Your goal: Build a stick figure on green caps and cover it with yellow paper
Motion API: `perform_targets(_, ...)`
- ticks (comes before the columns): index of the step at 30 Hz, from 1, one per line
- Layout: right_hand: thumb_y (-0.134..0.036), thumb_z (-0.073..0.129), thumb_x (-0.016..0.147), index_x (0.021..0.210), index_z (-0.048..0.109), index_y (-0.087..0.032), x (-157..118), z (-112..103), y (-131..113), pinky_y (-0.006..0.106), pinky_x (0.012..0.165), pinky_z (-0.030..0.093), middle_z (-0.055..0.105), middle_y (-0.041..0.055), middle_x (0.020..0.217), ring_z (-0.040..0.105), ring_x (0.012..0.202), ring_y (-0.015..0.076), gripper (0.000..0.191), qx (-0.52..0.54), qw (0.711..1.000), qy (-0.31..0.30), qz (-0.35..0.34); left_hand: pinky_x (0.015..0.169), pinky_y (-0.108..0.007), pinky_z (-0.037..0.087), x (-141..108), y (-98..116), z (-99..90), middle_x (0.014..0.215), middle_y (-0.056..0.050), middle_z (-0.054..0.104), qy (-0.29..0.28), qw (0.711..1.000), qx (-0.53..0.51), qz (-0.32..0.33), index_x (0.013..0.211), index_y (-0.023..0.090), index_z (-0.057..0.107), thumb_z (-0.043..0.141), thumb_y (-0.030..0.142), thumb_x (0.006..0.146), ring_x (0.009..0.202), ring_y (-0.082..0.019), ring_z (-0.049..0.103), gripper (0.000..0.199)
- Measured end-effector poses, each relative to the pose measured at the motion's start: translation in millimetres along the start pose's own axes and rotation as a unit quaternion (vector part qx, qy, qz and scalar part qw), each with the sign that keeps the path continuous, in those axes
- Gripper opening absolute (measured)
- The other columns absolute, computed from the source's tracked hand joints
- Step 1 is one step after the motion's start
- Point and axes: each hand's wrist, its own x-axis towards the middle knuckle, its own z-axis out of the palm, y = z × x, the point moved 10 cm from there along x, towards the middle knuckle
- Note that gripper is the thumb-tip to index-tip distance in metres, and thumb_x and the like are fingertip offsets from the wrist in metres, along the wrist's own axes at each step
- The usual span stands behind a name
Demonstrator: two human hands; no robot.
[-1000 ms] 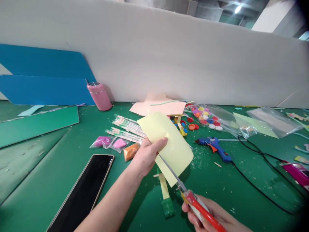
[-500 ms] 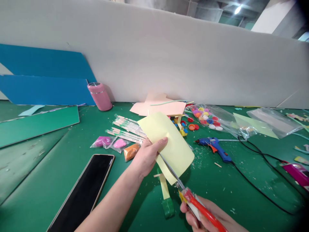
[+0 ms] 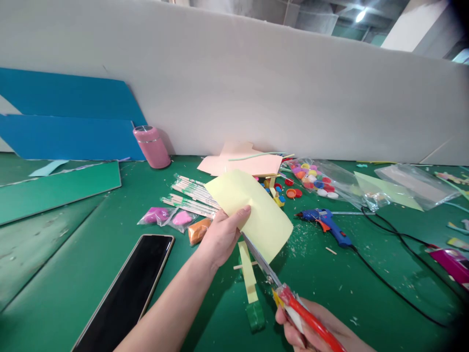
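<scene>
A pale yellow paper sheet [image 3: 262, 210] is pinched in my left hand [image 3: 225, 234], thumb on top and fingers underneath. My right hand [image 3: 311, 322] is wrapped round the red handles of a pair of scissors [image 3: 267, 269]. Their blades lie close together along the sheet's lower left edge, tips near my left fingers. Below the blades, a yellow paper strip [image 3: 248, 274] lies over a thin wooden stick [image 3: 238, 267], its lower end at a green block-like piece [image 3: 255, 317].
Left of my forearm lies a phone [image 3: 126, 293]. Bagged clay [image 3: 200, 231] and wrapped sticks [image 3: 194, 195] sit behind my left hand. A blue glue gun [image 3: 326, 225] with its black cable [image 3: 388, 283] is on the right. A pink bottle [image 3: 152, 146] stands by the white wall [image 3: 234, 88].
The flap of yellow paper left of the blades is no longer on the sheet. More of the strip beneath shows. My left hand and the sheet have shifted slightly left.
</scene>
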Motion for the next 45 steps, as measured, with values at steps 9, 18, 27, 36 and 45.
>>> perform_targets(9,-0.048,0.054,0.078,0.118,0.052,-0.022,-37,-76,-58,0.027,0.074,0.049,0.062,0.0076,0.100,0.061,0.084,0.0190,0.047,-0.338,0.886,0.242,-0.207,0.075,-0.027,0.054,8,21,-26.3,0.096,-0.009,0.071,0.101,0.993,-0.012,0.065,0.090,0.013,0.067,0.062,0.016,0.074,0.084,-0.020,0.067,0.017)
perform_targets(18,-0.039,0.048,0.077,0.115,0.050,-0.015,-54,-111,-78,0.041,0.086,0.048,0.059,0.0135,0.117,0.059,0.103,0.0276,0.045,-0.672,0.580,0.411,-0.209,0.066,-0.032,0.055,28,35,-81.0,0.095,-0.011,0.068,0.193,0.970,0.056,0.138,0.092,0.014,0.060,0.055,0.021,0.076,0.076,-0.020,0.067,0.019)
perform_targets(27,-0.034,0.050,0.077,0.113,0.048,-0.020,-48,-103,-80,0.033,0.077,0.051,0.063,0.0096,0.109,0.064,0.089,0.0222,0.039,-0.630,0.639,0.394,-0.200,0.103,-0.046,0.025,-28,91,-111.9,0.139,-0.012,0.026,0.329,0.854,0.314,0.253,0.129,0.023,0.034,0.073,0.022,0.057,0.125,-0.030,0.032,0.081)
perform_targets(36,-0.037,0.048,0.078,0.115,0.047,-0.016,-47,-103,-77,0.035,0.078,0.051,0.060,0.0119,0.114,0.063,0.092,0.0239,0.043,-0.631,0.645,0.390,-0.182,0.068,-0.031,0.041,-28,-22,-9.9,0.080,-0.007,0.060,-0.209,0.556,0.786,0.169,0.086,0.018,0.064,0.040,0.017,0.083,0.076,-0.020,0.055,0.023)
perform_targets(45,-0.037,0.047,0.081,0.120,0.044,-0.014,-46,-101,-74,0.041,0.084,0.048,0.057,0.0143,0.119,0.059,0.100,0.0264,0.045,-0.637,0.637,0.387,-0.197,0.064,-0.032,0.040,-13,-32,0.9,0.084,-0.010,0.058,-0.222,0.513,0.824,0.090,0.076,0.014,0.059,0.047,0.014,0.075,0.076,-0.023,0.056,0.012)
